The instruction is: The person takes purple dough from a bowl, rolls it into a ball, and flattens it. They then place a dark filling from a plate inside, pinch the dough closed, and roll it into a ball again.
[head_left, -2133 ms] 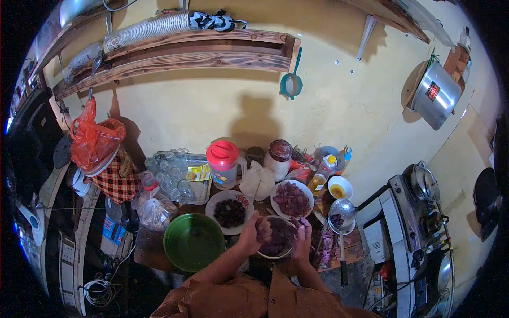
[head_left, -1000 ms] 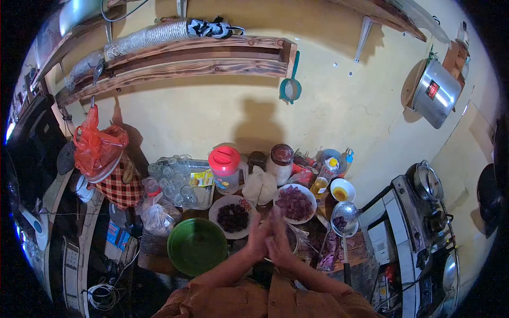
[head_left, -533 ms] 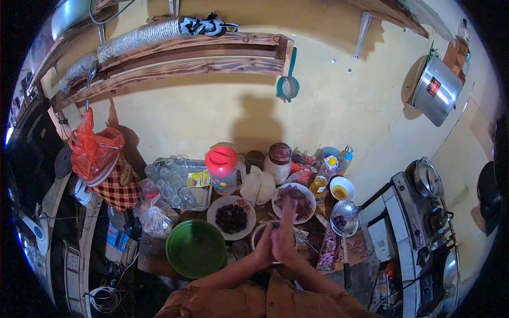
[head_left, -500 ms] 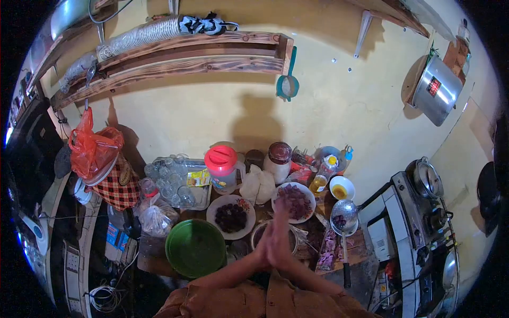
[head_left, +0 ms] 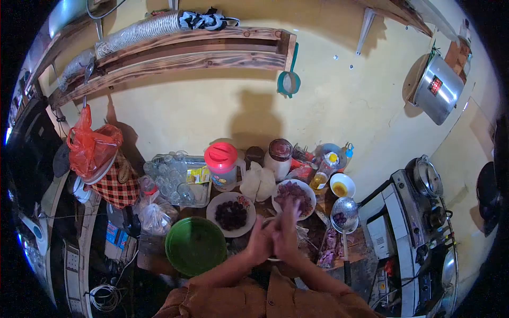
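Note:
My left hand [head_left: 259,244] and my right hand [head_left: 286,236] are pressed palm against palm near the front of the table. The fingers point up and away and are partly smeared by motion. Whatever lies between the palms, if anything, is hidden. Below them a round bowl [head_left: 273,259] is mostly covered by my hands. To the left stands a white plate [head_left: 212,218] of dark round pieces [head_left: 231,215]. Behind my right hand is a plate of purple chunks [head_left: 292,196]. A green basin [head_left: 195,246] sits beside my left forearm.
Right of my hands, a metal skimmer [head_left: 344,212] holding dark pieces rests over a bowl. A small bowl [head_left: 342,185] contains yellow liquid. Behind are a red-lidded pitcher [head_left: 221,164], a jar [head_left: 279,161], an oil bottle [head_left: 319,181] and a tray of glasses [head_left: 177,183]. A stove [head_left: 419,206] stands at right.
My hands have shifted against each other: the left has slid down and toward me, while the right stays higher. The objects on the table have not moved.

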A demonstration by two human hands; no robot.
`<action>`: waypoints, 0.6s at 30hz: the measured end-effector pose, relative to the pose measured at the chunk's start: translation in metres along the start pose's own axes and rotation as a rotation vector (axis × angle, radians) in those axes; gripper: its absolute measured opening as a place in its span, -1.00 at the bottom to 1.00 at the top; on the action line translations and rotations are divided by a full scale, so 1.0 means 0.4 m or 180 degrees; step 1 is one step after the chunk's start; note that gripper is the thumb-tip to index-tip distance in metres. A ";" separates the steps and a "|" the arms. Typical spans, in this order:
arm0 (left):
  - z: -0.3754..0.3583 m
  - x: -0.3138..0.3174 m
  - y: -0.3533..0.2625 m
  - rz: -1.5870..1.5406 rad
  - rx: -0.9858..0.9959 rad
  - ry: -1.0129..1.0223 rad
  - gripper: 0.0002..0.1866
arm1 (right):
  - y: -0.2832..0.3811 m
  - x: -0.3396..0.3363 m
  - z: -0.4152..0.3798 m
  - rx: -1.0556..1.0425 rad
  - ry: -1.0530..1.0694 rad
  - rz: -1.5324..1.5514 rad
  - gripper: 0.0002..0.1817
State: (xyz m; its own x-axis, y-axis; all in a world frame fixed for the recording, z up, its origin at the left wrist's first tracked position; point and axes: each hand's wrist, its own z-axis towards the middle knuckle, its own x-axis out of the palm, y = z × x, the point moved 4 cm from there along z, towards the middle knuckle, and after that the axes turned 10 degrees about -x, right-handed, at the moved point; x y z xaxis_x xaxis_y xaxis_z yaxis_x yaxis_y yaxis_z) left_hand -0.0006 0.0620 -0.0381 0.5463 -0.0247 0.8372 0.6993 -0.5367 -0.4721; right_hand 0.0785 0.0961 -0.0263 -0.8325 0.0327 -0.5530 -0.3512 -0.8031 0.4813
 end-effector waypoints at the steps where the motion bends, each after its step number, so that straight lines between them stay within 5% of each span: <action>1: -0.012 0.024 0.010 0.0144 -0.0264 -0.0115 -0.13 | 0.016 -0.010 0.024 0.0001 0.0012 -0.0005 -0.12; 3: 0.029 -0.013 0.048 0.0523 -0.0012 -0.0090 -0.11 | 0.068 -0.027 0.056 -0.0277 -0.0452 0.0682 -0.09; 5: 0.089 -0.086 0.048 0.0276 0.0581 -0.0003 -0.08 | 0.081 0.009 0.024 0.0304 0.0113 0.0624 -0.09; 7: 0.074 -0.083 0.017 0.0170 0.0864 0.0038 -0.07 | 0.125 0.019 -0.011 -0.0755 0.0195 0.0928 -0.08; 11: -0.019 0.032 -0.021 0.0579 0.0594 0.0298 0.08 | 0.007 -0.020 0.026 -0.0236 -0.0367 0.0705 -0.15; 12: -0.017 0.035 0.004 0.0607 0.0468 0.0148 0.11 | 0.017 -0.019 0.059 0.1241 -0.0761 0.1215 -0.27; 15: 0.019 -0.012 0.022 0.0984 0.0596 -0.0147 0.21 | -0.070 0.099 -0.057 0.1382 -0.0284 0.1666 -0.30; 16: 0.018 -0.015 -0.008 0.0975 0.1166 -0.0104 0.22 | 0.038 0.047 -0.038 0.0772 -0.0012 0.1738 -0.33; 18: 0.006 -0.009 -0.025 0.0957 0.1738 -0.0060 0.23 | 0.012 0.052 -0.023 0.0883 -0.0193 0.2015 -0.30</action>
State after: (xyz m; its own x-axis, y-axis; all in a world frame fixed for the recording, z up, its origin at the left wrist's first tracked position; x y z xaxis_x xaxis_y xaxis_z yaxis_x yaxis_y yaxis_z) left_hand -0.0087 0.0695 -0.0371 0.7605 -0.0900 0.6430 0.6457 0.0003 -0.7636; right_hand 0.0635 0.0874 -0.0417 -0.9330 -0.3523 -0.0732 0.1202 -0.4969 0.8594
